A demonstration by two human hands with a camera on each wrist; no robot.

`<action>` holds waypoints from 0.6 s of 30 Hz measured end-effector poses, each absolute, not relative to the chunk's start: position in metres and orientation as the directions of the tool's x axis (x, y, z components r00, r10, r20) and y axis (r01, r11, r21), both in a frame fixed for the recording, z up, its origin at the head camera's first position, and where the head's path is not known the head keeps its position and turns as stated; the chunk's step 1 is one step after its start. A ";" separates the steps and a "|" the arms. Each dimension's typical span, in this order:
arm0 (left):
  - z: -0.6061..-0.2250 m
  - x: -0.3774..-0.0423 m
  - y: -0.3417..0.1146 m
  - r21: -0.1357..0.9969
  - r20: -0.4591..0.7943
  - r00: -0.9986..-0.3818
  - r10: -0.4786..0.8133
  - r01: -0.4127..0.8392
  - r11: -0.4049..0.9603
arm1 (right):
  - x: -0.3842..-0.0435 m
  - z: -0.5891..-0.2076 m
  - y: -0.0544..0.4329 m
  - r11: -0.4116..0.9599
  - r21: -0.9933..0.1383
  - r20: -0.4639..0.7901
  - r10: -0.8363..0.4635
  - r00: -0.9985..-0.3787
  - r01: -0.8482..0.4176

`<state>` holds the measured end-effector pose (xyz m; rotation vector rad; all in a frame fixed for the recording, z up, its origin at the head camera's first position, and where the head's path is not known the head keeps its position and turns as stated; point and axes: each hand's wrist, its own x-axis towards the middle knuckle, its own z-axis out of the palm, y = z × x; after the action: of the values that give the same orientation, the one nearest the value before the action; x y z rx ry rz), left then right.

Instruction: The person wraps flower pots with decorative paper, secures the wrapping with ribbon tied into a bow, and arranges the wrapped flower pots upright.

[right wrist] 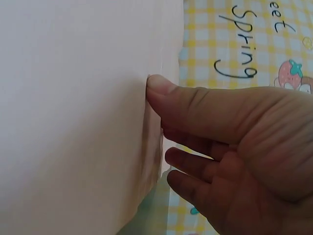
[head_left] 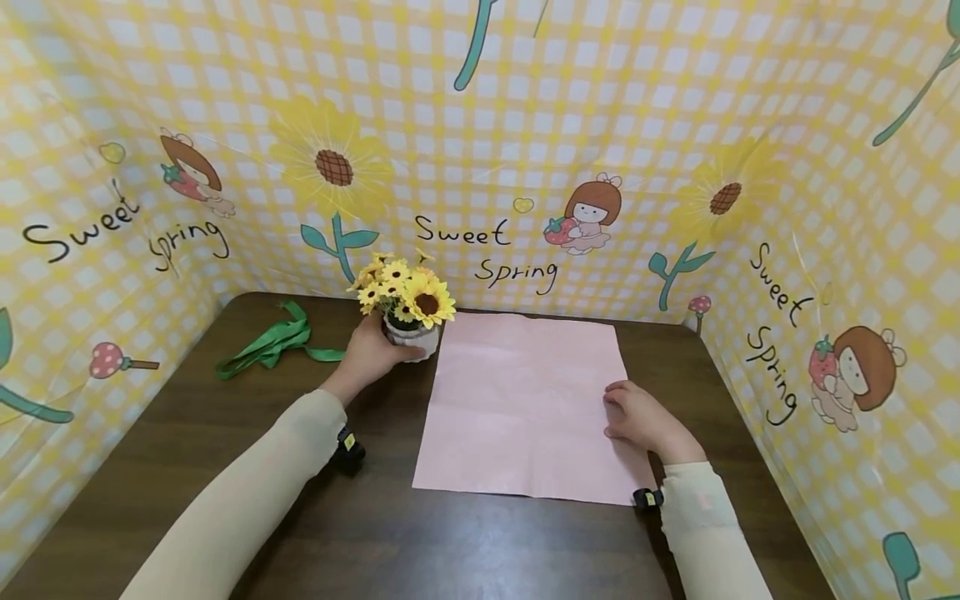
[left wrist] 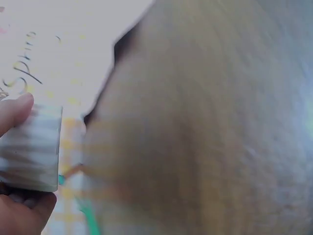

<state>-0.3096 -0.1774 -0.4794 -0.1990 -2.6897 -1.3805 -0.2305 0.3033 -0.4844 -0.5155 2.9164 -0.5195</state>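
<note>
My left hand (head_left: 375,348) grips a white ribbed pot (head_left: 415,340) of yellow artificial sunflowers (head_left: 408,292) left of the pink paper. In the left wrist view, the pot (left wrist: 32,149) sits between thumb and fingers, its base held above the table; the flowers are out of that view. Pale pink paper (head_left: 517,400) lies spread on the table, with faint creases. At its right edge, my right hand (head_left: 645,421) has its fingers curled. The right wrist view shows the thumb (right wrist: 161,85) against the paper (right wrist: 73,98); the index fingertip is hidden behind the paper's edge.
A crumpled green ribbon (head_left: 281,340) lies at the back left of the dark wooden table (head_left: 360,542). Yellow checked cloth (head_left: 480,167) printed with flowers and figures rises behind the table and along both sides.
</note>
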 end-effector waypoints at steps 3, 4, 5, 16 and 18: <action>-0.466 -0.303 -0.170 0.814 0.170 -0.982 0.087 0.190 0.549 | -0.230 -0.485 0.295 0.877 -0.358 -0.074 -0.368 -0.927 -0.320; -0.462 -0.301 -0.167 0.816 0.176 -0.980 0.094 0.199 0.543 | -0.229 -0.485 0.291 0.875 -0.357 -0.072 -0.375 -0.924 -0.327; -0.458 -0.298 -0.164 0.815 0.181 -0.978 0.107 0.210 0.541 | -0.229 -0.485 0.287 0.874 -0.361 -0.074 -0.375 -0.924 -0.326; -0.445 -0.262 -0.124 0.817 0.141 -0.965 0.223 0.241 0.524 | -0.217 -0.485 0.242 0.850 -0.355 -0.074 -0.441 -0.895 -0.389; -0.451 -0.256 -0.118 0.820 0.132 -0.962 0.240 0.242 0.519 | -0.214 -0.486 0.235 0.845 -0.350 -0.065 -0.453 -0.889 -0.405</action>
<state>-0.2561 -0.1181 -0.4506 -0.4341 -2.7359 -1.4782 -0.2144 0.2350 -0.4857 -0.6727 2.8766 -0.4971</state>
